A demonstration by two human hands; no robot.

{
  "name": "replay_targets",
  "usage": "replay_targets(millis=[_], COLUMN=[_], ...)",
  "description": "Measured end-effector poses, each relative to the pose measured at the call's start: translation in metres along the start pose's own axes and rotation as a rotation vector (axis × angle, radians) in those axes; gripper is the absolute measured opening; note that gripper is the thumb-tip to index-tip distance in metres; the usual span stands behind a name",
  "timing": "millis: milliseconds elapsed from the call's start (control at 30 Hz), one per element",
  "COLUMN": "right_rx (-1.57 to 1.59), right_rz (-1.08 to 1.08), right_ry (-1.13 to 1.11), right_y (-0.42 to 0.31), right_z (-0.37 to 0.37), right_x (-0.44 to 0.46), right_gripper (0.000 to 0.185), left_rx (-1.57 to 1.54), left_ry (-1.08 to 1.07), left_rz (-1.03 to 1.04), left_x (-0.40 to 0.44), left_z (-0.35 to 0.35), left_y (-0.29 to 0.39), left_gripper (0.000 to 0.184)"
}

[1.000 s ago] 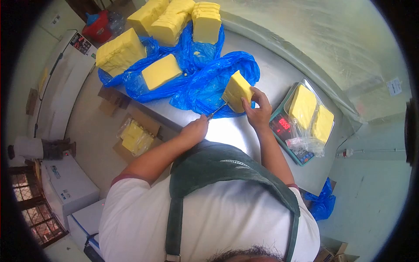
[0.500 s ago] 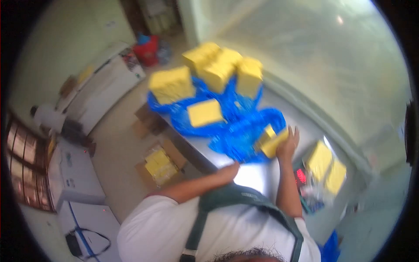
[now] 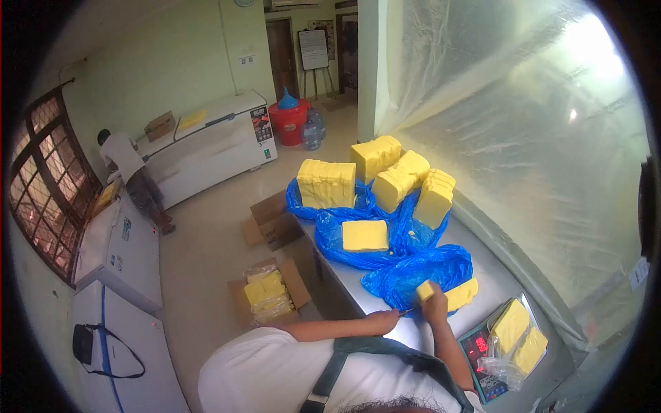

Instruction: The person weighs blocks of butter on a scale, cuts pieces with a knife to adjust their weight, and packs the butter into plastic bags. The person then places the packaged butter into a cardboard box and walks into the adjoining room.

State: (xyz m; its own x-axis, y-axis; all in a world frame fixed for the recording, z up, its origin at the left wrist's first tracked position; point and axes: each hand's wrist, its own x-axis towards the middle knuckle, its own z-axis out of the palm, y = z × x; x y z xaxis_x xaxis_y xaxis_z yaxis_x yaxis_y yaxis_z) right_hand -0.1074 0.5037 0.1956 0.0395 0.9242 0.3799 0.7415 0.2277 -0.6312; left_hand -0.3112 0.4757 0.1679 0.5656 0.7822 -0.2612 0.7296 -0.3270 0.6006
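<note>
My left hand (image 3: 381, 321) is closed on the handle of a small knife (image 3: 405, 312), whose blade points right, toward my other hand. My right hand (image 3: 435, 309) grips a small yellow piece (image 3: 426, 290) above the metal table. Just right of that hand lies a larger yellow slab (image 3: 462, 294) by the crumpled blue plastic (image 3: 441, 265). Farther back, a flat-topped yellow block (image 3: 365, 235) and several tall yellow blocks (image 3: 326, 184) rest on more blue plastic.
Bagged yellow slabs (image 3: 510, 327) lie on a digital scale (image 3: 475, 351) at the right. Opened cartons (image 3: 297, 283) stand on the floor left of the table (image 3: 335, 270). Another person (image 3: 129, 164) is at the far-left freezers (image 3: 206, 146). Clear plastic sheeting (image 3: 496, 138) hangs behind the table.
The view has tilted up and turned, showing more of the room. The slab my right hand held now lies on the table side, and that hand holds a small piece instead.
</note>
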Motion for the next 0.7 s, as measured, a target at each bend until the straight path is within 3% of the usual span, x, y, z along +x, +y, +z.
replay_targets(millis=[33, 100, 167, 267, 333, 367, 400, 433, 467, 500, 533, 567, 600, 700], right_rx=[-0.008, 0.054, 0.376, 1.105, 1.288, 1.332, 1.352, 1.626, 1.553, 1.601, 1.655, 1.707, 1.700, 1.519], right_rz=[-0.070, 0.028, 0.189, 0.179, 0.148, 0.122, 0.167, 0.005, 0.058, -0.046, -0.226, -0.268, -0.224, -0.114], right_ry=[-0.034, -0.019, 0.047, 0.275, 0.298, 0.399, 0.464, 0.278, 0.627, 0.688, 0.602, 0.632, 0.844, 1.011], right_y=[0.000, 0.003, 0.002, -0.040, -0.057, -0.068, -0.079, -0.054, -0.065, -0.051, -0.024, -0.011, -0.015, 0.006], right_z=[0.001, -0.003, -0.027, -0.093, -0.151, -0.176, -0.205, -0.231, -0.249, -0.270, -0.292, -0.312, -0.327, -0.346], right_x=[-0.004, -0.004, 0.007, 0.021, 0.014, 0.006, -0.007, -0.025, -0.036, -0.058, -0.087, -0.116, -0.143, -0.234], right_gripper=[0.049, 0.049, 0.046, 0.067, 0.078, 0.071, 0.065, 0.057, 0.057, 0.057, 0.057, 0.056, 0.056, 0.044], left_rx=[0.002, 0.037, 0.007, -0.065, -0.112, 0.059, -0.117, -0.038, -0.054, -0.061, 0.088, 0.110, 0.180, 0.096], left_ry=[0.000, 0.007, -0.030, -0.077, -0.082, -0.106, -0.055, -0.010, 0.009, 0.041, 0.145, 0.214, 0.276, 0.400], left_rz=[0.004, -0.017, -0.041, -0.084, -0.109, 0.054, -0.119, -0.153, -0.127, -0.140, -0.074, -0.023, 0.123, 0.436], left_x=[0.000, -0.002, -0.002, 0.006, 0.002, 0.023, -0.007, -0.013, -0.006, -0.015, -0.017, -0.017, -0.010, 0.007], left_z=[-0.001, -0.003, -0.011, -0.004, -0.002, 0.030, -0.014, -0.022, -0.013, -0.029, -0.027, -0.030, -0.031, -0.040], left_y=[0.001, 0.005, 0.008, -0.002, 0.001, -0.030, 0.013, 0.025, 0.010, 0.024, 0.024, 0.028, 0.024, 0.045], left_gripper=[0.033, 0.033, 0.035, 0.037, 0.039, 0.045, 0.053, 0.061, 0.064, 0.064, 0.063, 0.063, 0.061, 0.049])
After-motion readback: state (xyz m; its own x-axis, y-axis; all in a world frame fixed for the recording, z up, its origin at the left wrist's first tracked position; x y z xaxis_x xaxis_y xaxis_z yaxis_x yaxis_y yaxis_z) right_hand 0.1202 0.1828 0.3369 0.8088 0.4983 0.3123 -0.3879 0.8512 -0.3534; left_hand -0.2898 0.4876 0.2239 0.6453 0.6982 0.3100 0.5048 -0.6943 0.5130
